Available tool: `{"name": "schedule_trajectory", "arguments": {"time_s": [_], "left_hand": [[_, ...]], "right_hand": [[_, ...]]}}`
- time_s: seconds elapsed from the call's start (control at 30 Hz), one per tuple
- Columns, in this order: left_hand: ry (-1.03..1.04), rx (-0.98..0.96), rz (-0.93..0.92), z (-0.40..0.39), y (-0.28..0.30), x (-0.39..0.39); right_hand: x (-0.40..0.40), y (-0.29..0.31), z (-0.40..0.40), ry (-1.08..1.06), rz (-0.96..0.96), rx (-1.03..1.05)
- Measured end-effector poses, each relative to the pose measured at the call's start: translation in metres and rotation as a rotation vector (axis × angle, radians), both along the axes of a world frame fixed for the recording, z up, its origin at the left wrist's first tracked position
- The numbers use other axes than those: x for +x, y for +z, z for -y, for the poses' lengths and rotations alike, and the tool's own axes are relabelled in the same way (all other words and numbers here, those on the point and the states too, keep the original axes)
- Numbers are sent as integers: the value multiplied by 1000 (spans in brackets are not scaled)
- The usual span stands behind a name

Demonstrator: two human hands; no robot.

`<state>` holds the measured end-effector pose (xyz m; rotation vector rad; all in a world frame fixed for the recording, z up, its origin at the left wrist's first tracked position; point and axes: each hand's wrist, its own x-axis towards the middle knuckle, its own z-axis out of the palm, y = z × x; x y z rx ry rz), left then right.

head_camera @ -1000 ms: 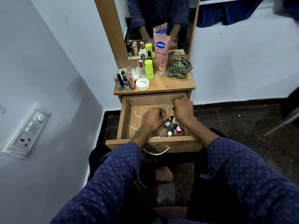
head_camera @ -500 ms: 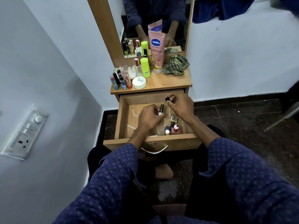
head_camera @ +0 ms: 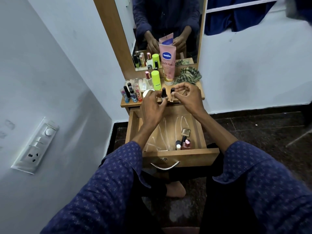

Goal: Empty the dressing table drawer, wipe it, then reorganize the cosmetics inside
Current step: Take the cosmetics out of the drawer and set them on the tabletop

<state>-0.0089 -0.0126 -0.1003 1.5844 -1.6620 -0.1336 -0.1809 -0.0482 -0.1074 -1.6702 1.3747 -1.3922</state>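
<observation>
The tall pink squeeze tube standing against the wood-framed mirror reads "Vaseline" in a blue badge and "Gluta-Hya" beneath; smaller print lower down is too fine to read, as is the label on the lime-green cylindrical bottle beside it. At the front edge of the wooden dressing table top, the left hand pinches a small dark-capped bottle upright, and the right hand pinches a small clear bottle with a black cap just beside it. A crumpled green checked cloth lies right of the tube; lip balms and small bottles crowd the left. The open wooden drawer below holds a few small bottles in its front right corner, the rest of its floor bare.
</observation>
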Motion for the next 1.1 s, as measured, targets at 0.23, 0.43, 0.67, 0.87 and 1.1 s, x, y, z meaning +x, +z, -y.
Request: {"name": "schedule_trajectory", "arguments": {"time_s": [0.23, 0.43, 0.67, 0.87, 1.1], "left_hand": [[95, 17, 63, 30, 18, -4], [143, 39, 84, 46, 15, -5], [162, 51, 106, 57, 12, -4], [147, 65, 82, 62, 6, 1], [129, 55, 1, 54, 10, 2]], "right_hand": [[19, 15, 45, -100, -112, 12], [40, 16, 61, -250, -157, 32], [51, 18, 68, -311, -330, -26], [49, 20, 67, -294, -425, -71], [39, 22, 61, -307, -463, -61]]}}
